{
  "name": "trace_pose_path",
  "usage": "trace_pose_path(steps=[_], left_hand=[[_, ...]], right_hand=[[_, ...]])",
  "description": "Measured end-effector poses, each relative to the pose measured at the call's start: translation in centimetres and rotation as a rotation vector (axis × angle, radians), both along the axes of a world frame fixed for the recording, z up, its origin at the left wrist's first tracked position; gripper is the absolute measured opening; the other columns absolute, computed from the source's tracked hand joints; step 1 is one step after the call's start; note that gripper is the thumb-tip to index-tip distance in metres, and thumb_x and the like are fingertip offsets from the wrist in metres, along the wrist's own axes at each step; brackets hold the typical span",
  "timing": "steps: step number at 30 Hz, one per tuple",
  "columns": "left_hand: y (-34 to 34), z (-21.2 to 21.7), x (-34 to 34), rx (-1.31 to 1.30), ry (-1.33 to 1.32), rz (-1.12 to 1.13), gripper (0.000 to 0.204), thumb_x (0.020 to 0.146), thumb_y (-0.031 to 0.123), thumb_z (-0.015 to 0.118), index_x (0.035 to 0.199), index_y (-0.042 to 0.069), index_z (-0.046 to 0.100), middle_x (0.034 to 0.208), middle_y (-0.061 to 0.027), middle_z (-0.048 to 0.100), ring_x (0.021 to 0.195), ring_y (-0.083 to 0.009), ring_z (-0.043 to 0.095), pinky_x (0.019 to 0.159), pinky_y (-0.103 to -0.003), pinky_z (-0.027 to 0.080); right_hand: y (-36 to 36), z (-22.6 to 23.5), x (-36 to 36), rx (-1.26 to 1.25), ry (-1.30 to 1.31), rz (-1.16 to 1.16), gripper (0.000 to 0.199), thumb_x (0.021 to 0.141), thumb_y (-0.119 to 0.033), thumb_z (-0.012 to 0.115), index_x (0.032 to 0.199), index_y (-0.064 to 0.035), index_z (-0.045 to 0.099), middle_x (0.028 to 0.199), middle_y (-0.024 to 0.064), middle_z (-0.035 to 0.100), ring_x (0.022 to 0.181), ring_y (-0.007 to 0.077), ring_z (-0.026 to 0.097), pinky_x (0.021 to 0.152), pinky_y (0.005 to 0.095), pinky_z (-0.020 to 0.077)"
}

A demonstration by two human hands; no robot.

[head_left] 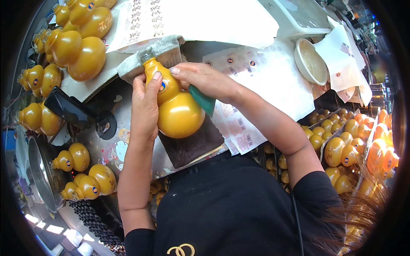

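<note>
A yellow gourd-shaped bottle [181, 117] lies on its side, its clear mouth pointing away from me against a folded grey towel [168, 50]. Its rounded base rests over a dark brown cloth [190, 147]. My left hand [145, 102] is closed along the bottle's left side, thumb on the upper bulb beside a small round blue-and-orange decal [162, 86]. On the other side, my right hand [207, 80] touches the upper bulb with its thumb and fingertips near the decal. A flat green scraper [202, 101] sticks out from under that palm, tucked in the curled fingers.
Printed decal sheets [265, 85] cover the bench to the right, beside a white bowl [311, 62]. Several more gourd bottles [87, 59] line the left, near a phone on a stand [68, 109] and a round metal pan [40, 170]. Crates of bottles [337, 149] stand at right.
</note>
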State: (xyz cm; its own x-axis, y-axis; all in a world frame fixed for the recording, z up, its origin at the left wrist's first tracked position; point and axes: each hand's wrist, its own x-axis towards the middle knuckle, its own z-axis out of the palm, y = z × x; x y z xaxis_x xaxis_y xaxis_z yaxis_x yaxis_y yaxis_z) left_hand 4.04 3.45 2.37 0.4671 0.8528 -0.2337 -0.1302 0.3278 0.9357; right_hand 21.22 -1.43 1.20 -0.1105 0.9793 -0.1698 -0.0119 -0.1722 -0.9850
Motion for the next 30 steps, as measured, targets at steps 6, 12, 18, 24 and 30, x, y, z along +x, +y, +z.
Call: trace_pose_path(steps=[6, 12, 18, 24, 30], left_hand=[[-0.1, 0.3, 0.0, 0.013, 0.013, 0.017, 0.042, 0.098, 0.032, 0.051, 0.122, -0.001, 0.044, 0.106, -0.0103, 0.056, 0.097, -0.0137, 0.057, 0.086, -0.028, 0.047], [0.0, -0.4, -0.5, 0.061, -0.008, -0.004, 0.044, 0.100, 0.035, 0.045, 0.124, -0.001, 0.042, 0.109, -0.0121, 0.056, 0.098, -0.0145, 0.057, 0.086, -0.028, 0.048], [-0.4, -1.2, -1.0, 0.019, -0.129, -0.006, 0.047, 0.100, 0.039, 0.045, 0.130, 0.003, 0.043, 0.117, -0.0095, 0.056, 0.106, -0.0152, 0.057, 0.093, -0.029, 0.045], [-0.9, -1.2, -1.4, 0.095, -0.109, -0.077, 0.055, 0.095, 0.022, 0.059, 0.137, 0.000, 0.031, 0.122, -0.0123, 0.053, 0.110, -0.0165, 0.055, 0.094, -0.030, 0.046], [-1.4, -1.3, -1.6, 0.127, -0.160, -0.070, 0.063, 0.092, 0.014, 0.062, 0.141, -0.001, 0.026, 0.127, -0.0154, 0.050, 0.114, -0.0189, 0.054, 0.097, -0.032, 0.045]], right_hand=[[0.0, 0.9, -1.0, 0.072, -0.308, -0.054, 0.051, 0.091, -0.048, 0.060, 0.111, -0.0020, 0.061, 0.094, 0.0044, 0.062, 0.086, 0.0102, 0.056, 0.074, 0.0245, 0.0440], [0.2, 0.7, -0.6, 0.026, -0.211, 0.008, 0.057, 0.083, -0.048, 0.071, 0.114, -0.0019, 0.060, 0.085, 0.0018, 0.061, 0.077, 0.0059, 0.054, 0.066, 0.0210, 0.0426], [0.1, 0.5, 0.6, 0.035, -0.073, 0.092, 0.057, 0.084, -0.041, 0.072, 0.122, -0.0004, 0.058, 0.091, 0.0026, 0.062, 0.080, 0.0057, 0.056, 0.070, 0.0203, 0.0441], [-0.4, 1.7, 0.7, -0.284, 0.299, -0.243, 0.053, 0.090, -0.049, 0.059, 0.115, -0.0026, 0.061, 0.086, 0.0019, 0.060, 0.072, 0.0086, 0.054, 0.066, 0.0229, 0.0427], [0.5, 5.6, 0.5, 0.247, -0.254, -0.018, 0.031, 0.088, -0.024, 0.063, 0.110, -0.0027, 0.058, 0.096, 0.0111, 0.061, 0.088, 0.0194, 0.061, 0.083, 0.0294, 0.0491]])
